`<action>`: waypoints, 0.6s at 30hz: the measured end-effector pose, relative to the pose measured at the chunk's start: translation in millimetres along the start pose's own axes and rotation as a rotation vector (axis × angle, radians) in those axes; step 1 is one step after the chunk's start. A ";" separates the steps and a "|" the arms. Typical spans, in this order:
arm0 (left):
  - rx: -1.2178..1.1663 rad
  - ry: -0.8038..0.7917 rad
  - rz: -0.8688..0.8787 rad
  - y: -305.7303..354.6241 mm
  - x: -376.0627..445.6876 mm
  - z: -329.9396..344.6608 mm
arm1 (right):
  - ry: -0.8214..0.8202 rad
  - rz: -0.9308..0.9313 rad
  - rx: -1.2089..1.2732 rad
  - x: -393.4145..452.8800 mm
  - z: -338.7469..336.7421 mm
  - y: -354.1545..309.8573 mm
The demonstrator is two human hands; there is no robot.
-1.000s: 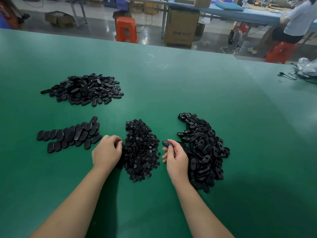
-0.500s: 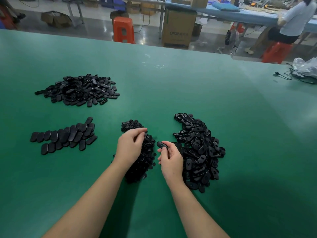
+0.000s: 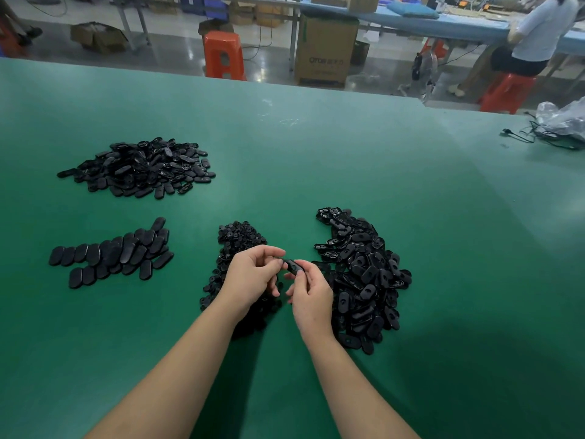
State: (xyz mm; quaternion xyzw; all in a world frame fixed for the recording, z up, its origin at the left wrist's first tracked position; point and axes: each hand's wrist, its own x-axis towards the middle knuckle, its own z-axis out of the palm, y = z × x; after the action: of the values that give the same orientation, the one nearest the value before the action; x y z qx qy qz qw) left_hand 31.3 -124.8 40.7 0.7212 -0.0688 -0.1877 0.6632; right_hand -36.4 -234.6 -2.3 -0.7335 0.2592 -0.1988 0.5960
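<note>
Pinching black shell (image 3: pixel 292 267), right hand (image 3: pixel 311 299), left hand (image 3: pixel 253 277)

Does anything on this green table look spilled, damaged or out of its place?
Nothing stands out. The black plastic parts lie in four separate heaps on the green table. The left hand and right hand pinch one black oval plastic shell between them.
</note>
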 end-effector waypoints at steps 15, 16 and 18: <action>0.575 0.102 0.147 12.4 -3.8 22.9 | -0.004 -0.021 -0.063 -1.5 0.5 -0.3; 0.580 0.106 0.141 12.1 -3.5 24.1 | -0.001 -0.026 -0.069 -1.4 0.3 -0.3; 0.590 0.121 0.123 12.0 -2.6 25.6 | 0.004 -0.036 -0.082 -0.9 -0.2 -0.9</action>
State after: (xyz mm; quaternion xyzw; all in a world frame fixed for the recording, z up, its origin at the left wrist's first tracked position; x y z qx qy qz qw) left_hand 21.4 -149.1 51.7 0.8872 -0.1239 -0.0758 0.4379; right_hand -37.1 -234.0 -1.3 -0.7614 0.2551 -0.2001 0.5614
